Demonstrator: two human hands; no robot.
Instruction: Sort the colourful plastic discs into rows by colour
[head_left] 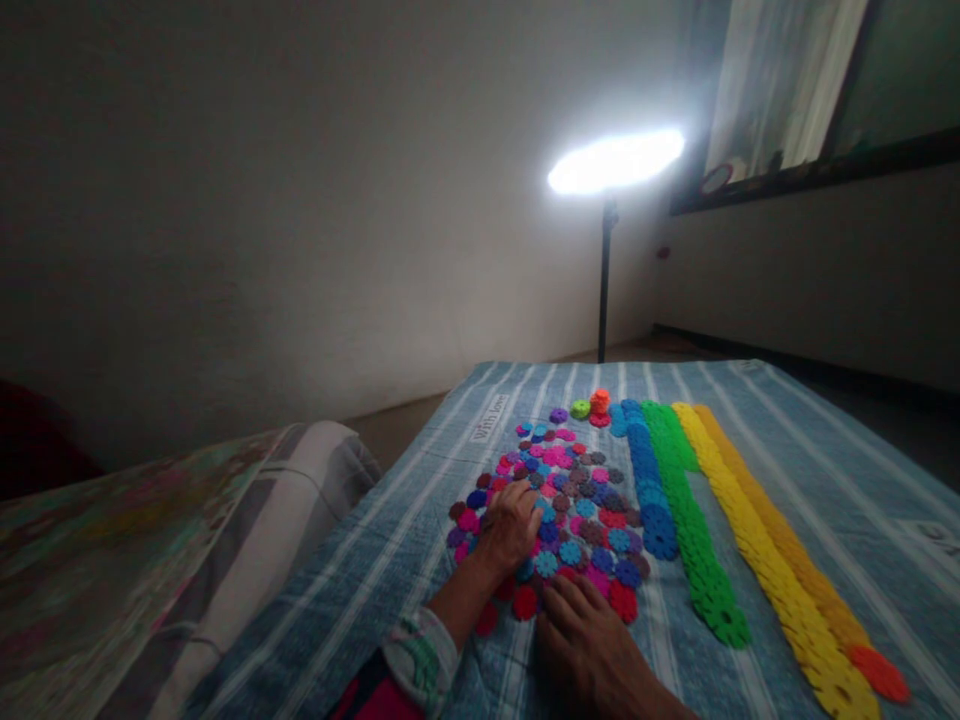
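A person's two hands are working over a loose heap (568,552) of flower-edged discs, which is spreading across the middle of a blue striped cloth (420,520). The left hand (512,522) is lying over the heap's left side, palm down, its fingers loosely bent among the discs; I cannot tell whether it is gripping any. The right hand (589,640) is sitting at the heap's near edge, back upward, its fingers curling down by some red and pink discs, and its fingertips are hiding whatever they may be holding, so I cannot tell its grip either.

The heap is mixing pink, red, purple, brown and blue. To its right, overlapping discs are forming long bands: a blue row (651,480), a longer green row (694,540), then a yellow row (772,570) and an orange row (795,545) running side by side. A red-orange disc (879,673) is lying at the near end of the orange row. Beyond the heap, a purple disc (559,415), a lime disc (580,409) and a small orange stack (600,402) are standing in a line. Behind the cloth, a lamp (616,162) is glowing white on its dark pole.
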